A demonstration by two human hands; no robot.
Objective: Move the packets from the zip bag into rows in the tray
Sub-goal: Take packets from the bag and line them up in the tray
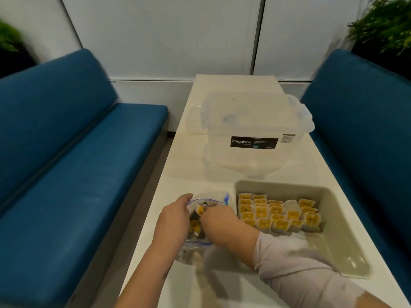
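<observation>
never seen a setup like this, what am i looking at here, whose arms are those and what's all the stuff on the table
There is no machine here: a person wears a camera on their head, so you look down at their own arms. The left hand holds open the mouth of a clear zip bag on the white table. The right hand reaches into it; whether it grips a packet is hidden. To the right sits a beige tray holding rows of yellow packets. Behind it stands a clear lidded storage box labelled Megabox. Blue benches flank the table.
</observation>
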